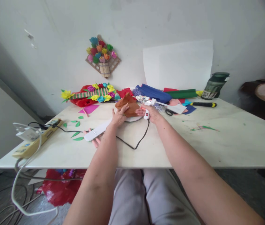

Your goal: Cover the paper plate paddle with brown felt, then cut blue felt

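Your left hand (119, 118) is lying fairly open on the near left side of the brown paper (130, 109), fingers apart, probably to steady it; you are hiding the undersides of those fingers, so I cannot tell whether they are also pinching. The paper is sitting in front of you, midway across the table (193, 150), over a white rim (134, 119), likely so both hands are reaching it evenly.

Your right hand (154, 115) is partly closing around the glue gun (147, 114), with the longer fingers stretching past it towards the paper's right side; whether they are touching it, I cannot tell. That loose hold is seemingly leaving those fingertips free to help. The gun's cord (137, 146) is looping slack towards you, which is giving the gun room to move, and is passing behind your left forearm.

A white strip (97, 129) is pointing out to the left under your left wrist. Green leaves (78, 138) are lying beyond it, within reach of your left hand. Scissors (169, 112) are resting to the right, apart from the paper, presumably leaving your working spot free.
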{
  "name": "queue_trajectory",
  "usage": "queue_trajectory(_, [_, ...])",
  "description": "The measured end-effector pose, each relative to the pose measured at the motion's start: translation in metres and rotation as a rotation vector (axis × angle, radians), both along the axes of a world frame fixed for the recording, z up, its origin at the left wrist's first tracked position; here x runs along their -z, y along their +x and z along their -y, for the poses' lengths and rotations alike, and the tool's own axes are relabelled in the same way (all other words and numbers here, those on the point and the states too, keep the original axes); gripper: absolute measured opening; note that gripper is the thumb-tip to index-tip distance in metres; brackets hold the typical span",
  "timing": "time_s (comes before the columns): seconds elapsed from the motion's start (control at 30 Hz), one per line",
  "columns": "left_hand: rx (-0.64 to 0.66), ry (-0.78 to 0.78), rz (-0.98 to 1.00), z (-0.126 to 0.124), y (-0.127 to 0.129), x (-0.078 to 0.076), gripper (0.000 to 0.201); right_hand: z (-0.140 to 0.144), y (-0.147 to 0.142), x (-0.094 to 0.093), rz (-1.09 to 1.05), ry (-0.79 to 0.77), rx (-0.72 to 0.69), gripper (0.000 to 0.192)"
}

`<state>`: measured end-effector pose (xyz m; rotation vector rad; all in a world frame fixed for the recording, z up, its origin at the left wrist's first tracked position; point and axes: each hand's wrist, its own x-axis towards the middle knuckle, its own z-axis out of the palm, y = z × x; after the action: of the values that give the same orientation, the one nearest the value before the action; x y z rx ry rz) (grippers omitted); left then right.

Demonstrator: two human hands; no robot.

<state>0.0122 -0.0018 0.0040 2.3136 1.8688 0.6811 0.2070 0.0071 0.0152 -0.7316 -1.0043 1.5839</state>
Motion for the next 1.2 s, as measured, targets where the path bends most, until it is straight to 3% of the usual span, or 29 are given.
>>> queue_trajectory(0.2, [0.073, -0.067, -0.05, -0.003, -0.004, -0.004, 0.052, 0.006, 0.011, -0.005, 0.087, -0.056, -0.129, 0.015])
queue_trajectory(0.37, [0.138, -0.08, -0.069, -0.003, -0.006, -0.006, 0.049, 0.011, 0.02, -0.009, 0.15, -0.006, -0.277, 0.013])
queue_trajectory(0.57, [0.061, -0.036, 0.044, 0.003, -0.001, -0.004, 0.037, 0.012, 0.024, -0.014, 0.0, 0.034, -0.217, 0.016])
queue_trajectory(0.73, [0.053, 0.001, 0.019, 0.006, 0.001, -0.005, 0.027, 0.009, 0.021, -0.012, -0.145, 0.104, -0.211, 0.017])
queue_trajectory(1.03, [0.003, 0.015, -0.042, 0.006, 0.005, -0.006, 0.028, 0.008, 0.001, 0.0, -0.149, 0.086, -0.261, 0.018])
queue_trajectory(1.2, [-0.001, 0.041, -0.025, 0.008, 0.005, -0.005, 0.043, 0.009, -0.007, 0.003, -0.208, 0.034, -0.203, 0.02])
